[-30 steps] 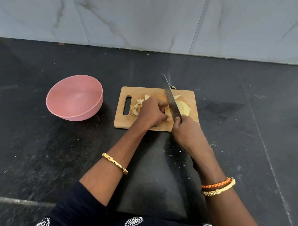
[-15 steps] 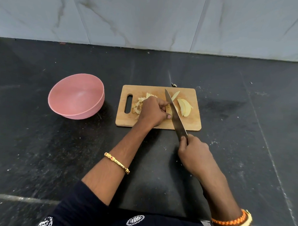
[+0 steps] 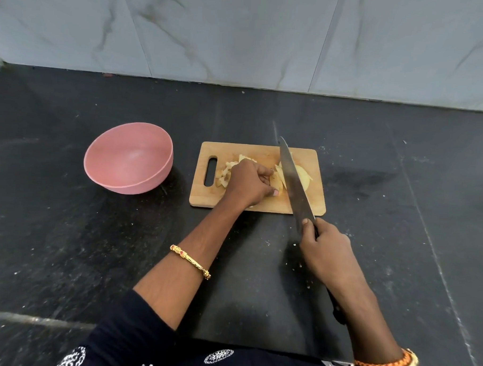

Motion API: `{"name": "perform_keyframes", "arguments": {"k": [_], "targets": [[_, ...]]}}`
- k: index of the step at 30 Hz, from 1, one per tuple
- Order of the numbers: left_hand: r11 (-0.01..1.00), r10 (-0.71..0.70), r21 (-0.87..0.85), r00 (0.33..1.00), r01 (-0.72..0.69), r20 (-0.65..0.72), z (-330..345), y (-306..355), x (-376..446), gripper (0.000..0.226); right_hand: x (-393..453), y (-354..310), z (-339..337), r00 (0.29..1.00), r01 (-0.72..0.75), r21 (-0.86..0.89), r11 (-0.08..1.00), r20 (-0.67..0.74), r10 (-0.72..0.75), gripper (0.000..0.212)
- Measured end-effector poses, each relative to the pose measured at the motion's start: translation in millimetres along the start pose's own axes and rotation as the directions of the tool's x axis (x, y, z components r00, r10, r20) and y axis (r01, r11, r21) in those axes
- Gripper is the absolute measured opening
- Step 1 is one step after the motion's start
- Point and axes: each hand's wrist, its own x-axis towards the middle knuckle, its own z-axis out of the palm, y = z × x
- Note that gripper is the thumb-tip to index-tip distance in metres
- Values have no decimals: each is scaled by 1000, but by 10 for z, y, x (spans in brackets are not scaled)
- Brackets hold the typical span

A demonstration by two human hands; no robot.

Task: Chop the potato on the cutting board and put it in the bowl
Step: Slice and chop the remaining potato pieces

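Left hand [image 3: 248, 183] curled, pinning potato [image 3: 279, 181] on cutting board [image 3: 206, 198], frame centre; right hand [image 3: 326, 250] gripping knife [image 3: 293, 182].

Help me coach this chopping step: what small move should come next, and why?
Probably bring the knife down through the potato slices the left hand pinches. The right hand holds the blade angled over them, chopped bits already lie by the cutting board handle slot, and the pink bowl holds nothing.
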Motion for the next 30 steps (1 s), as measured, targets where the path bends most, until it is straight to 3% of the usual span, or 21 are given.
{"name": "perform_keyframes", "arguments": {"k": [30], "targets": [[995,24,92,1000,-24,-5,16,81,-29,51,292,-367,165,1000,-2,-146,989,6,3,32]]}}
